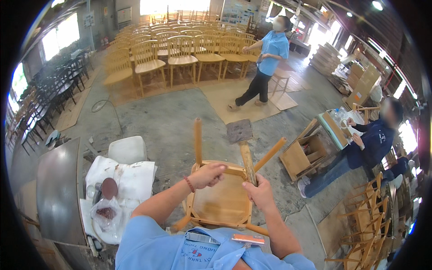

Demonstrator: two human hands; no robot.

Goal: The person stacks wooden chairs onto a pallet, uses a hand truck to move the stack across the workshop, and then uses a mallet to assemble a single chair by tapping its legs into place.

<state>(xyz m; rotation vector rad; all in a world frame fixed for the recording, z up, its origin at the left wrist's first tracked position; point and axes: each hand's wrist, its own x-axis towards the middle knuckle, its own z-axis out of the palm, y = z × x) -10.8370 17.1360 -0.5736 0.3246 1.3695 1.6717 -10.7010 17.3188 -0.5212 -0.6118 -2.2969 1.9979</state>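
Chair [222, 198] of pale wood, upturned, legs skyward, both hands gripping.

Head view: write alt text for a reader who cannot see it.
An upturned wooden chair sits before the person, legs up; the left hand rests on its frame and the right hand grips one leg. Behind, rows of finished chairs fill a workshop, where one person walks and another sits.

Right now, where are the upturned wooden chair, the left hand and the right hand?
Upturned wooden chair [222, 200]: head view, on the bare underside of its seat.
Left hand [208, 174]: head view, on the back of the hand at the seat frame.
Right hand [258, 192]: head view, on the knuckles gripping a chair leg.
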